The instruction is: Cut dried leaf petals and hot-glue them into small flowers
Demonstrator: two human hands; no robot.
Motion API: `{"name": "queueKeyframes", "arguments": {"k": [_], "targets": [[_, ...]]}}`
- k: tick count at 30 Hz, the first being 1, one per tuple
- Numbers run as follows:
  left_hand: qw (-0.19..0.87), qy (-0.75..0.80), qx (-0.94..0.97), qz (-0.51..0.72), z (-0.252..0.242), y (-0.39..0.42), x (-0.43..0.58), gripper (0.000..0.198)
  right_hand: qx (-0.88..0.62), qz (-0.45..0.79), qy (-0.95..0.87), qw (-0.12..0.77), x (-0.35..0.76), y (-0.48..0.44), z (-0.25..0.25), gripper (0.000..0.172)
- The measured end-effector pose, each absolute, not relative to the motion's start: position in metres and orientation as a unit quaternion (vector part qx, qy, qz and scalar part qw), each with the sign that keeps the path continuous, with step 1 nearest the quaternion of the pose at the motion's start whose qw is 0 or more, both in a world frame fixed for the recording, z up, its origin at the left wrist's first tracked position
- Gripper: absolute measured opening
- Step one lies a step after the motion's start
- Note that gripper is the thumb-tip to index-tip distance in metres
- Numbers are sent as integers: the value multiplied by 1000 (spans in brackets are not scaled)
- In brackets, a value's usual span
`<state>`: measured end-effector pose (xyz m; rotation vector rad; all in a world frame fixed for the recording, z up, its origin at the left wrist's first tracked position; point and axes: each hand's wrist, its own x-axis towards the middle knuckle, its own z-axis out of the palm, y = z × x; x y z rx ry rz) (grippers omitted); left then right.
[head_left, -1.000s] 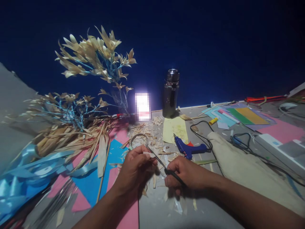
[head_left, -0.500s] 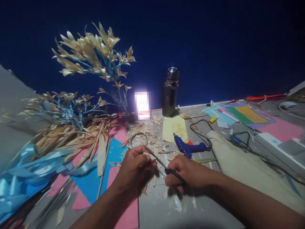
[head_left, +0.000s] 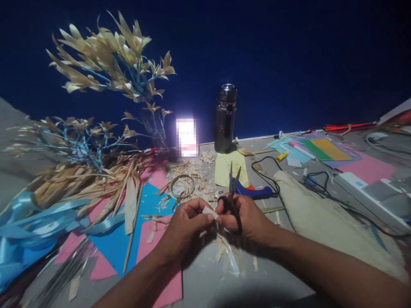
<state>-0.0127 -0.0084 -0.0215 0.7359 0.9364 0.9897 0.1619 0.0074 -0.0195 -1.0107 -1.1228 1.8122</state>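
My left hand is closed, pinching a small pale piece of dried husk between thumb and fingertips. My right hand grips black-handled scissors, their slightly parted blades pointing up and away. The right thumb and fingertip meet the same husk piece at its right end. Below the hands lie a clear strip and husk scraps. Just past them is a roll of tape or ring. Behind the scissors rests a blue glue gun, partly hidden.
Dried-leaf branches with blue stems stand at left, above a husk pile and blue ribbon. A dark flask stands at the back beside a glowing screen. A cream cloth, black cord and power strip lie right.
The scissors have swung from lying across the husk piece to pointing upward. My right hand has come in against my left, its fingertips now at the husk piece. The view has shifted slightly.
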Motion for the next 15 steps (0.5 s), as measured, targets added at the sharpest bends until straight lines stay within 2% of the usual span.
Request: {"name": "queueKeyframes", "arguments": {"k": [4, 6, 12, 15], "targets": [[747, 379, 273, 474, -29, -9, -6, 22, -383, 720, -404, 414, 156, 6, -30, 49], [736, 392, 264, 484, -28, -9, -4, 22, -396, 715, -416, 400, 155, 7, -28, 46], [664, 441, 279, 535, -12, -6, -8, 25, -425, 713, -526, 184, 164, 7, -9, 34], [670, 437, 263, 540, -11, -6, -9, 29, -413, 705, -559, 142, 166, 7, -10, 31]]}}
